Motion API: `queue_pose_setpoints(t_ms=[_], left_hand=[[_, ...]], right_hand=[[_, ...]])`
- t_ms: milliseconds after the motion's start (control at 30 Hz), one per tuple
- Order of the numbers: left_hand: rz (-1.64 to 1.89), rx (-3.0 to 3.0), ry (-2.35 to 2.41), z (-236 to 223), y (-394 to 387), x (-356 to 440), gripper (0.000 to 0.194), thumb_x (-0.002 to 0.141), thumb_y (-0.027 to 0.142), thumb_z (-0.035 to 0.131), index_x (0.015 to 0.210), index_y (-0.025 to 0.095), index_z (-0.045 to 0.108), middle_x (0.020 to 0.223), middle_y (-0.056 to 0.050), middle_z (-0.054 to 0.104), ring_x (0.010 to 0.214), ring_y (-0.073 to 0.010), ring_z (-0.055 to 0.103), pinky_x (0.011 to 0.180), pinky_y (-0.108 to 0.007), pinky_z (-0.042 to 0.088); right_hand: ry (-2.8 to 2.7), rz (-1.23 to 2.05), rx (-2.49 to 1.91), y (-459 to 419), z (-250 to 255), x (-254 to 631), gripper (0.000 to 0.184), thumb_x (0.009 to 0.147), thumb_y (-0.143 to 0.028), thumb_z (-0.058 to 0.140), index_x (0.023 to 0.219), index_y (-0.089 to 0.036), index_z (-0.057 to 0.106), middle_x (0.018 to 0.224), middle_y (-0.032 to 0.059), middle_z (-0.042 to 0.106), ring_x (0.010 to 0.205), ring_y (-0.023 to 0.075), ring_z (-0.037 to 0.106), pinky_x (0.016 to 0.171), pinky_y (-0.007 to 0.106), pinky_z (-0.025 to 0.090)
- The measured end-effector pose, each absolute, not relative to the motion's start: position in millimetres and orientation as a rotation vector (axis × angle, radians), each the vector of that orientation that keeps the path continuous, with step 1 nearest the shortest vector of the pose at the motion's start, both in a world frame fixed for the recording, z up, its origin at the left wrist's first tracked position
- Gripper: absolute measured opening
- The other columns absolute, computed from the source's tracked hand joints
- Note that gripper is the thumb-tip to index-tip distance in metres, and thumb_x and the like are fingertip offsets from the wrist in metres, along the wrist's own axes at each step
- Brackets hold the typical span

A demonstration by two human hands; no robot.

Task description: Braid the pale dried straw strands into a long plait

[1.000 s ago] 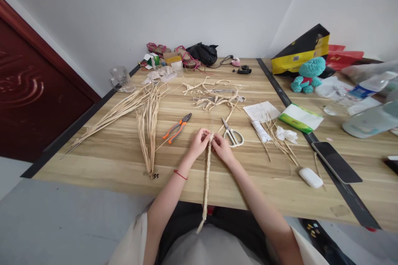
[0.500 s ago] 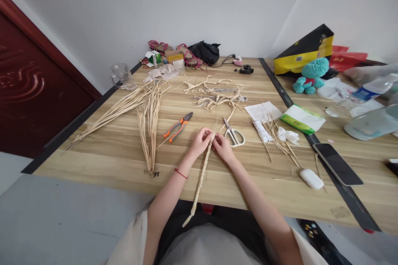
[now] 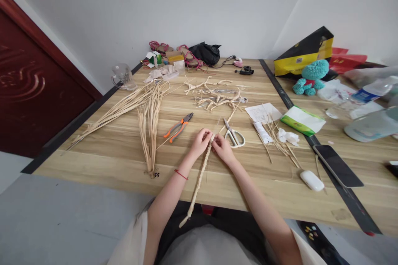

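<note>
A long pale straw braid (image 3: 199,180) runs from my hands down over the table's near edge toward my lap. My left hand (image 3: 200,143) pinches its top end from the left, fingers closed. My right hand (image 3: 223,148) pinches the same end from the right, fingers closed. Thin loose strands stick out beyond the fingers toward the scissors (image 3: 233,134). Orange-handled pliers (image 3: 179,125) lie just left of my hands.
Bundles of long straw (image 3: 149,118) fan out at the left, braided straw pieces (image 3: 214,93) lie mid-table. To the right are straw scraps, a paper (image 3: 263,112), a green packet (image 3: 302,120), a phone (image 3: 337,165), a white mouse (image 3: 311,180), a teal plush toy (image 3: 311,76) and bottles.
The braid's free lower end has swung leftward across my lap. My hands stay in the same spot at its top end.
</note>
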State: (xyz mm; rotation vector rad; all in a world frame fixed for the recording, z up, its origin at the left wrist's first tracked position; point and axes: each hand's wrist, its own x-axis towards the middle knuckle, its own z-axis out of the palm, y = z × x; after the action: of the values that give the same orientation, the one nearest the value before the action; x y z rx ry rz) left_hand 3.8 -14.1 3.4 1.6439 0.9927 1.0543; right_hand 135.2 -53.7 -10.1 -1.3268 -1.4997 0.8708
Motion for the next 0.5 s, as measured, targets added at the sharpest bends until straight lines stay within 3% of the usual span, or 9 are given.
queue_pose_setpoints(t_ms=[500], left_hand=[[0.991,1.637,0.949,6.1,-17.3,3.9,0.023,0.084,0.041,0.046,0.088,0.019,0.054,0.084,-0.002,0.059,0.080,-0.0133,0.056,0.075,-0.025,0.045]], right_hand=[[-1.389,0.829,-1.372,-56.0,-5.9,131.6,0.018,0.073,-0.034,0.054,0.067,-0.020,0.045,0.058,-0.0016,0.052,0.053,0.0133,0.050,0.052,0.025,0.041]])
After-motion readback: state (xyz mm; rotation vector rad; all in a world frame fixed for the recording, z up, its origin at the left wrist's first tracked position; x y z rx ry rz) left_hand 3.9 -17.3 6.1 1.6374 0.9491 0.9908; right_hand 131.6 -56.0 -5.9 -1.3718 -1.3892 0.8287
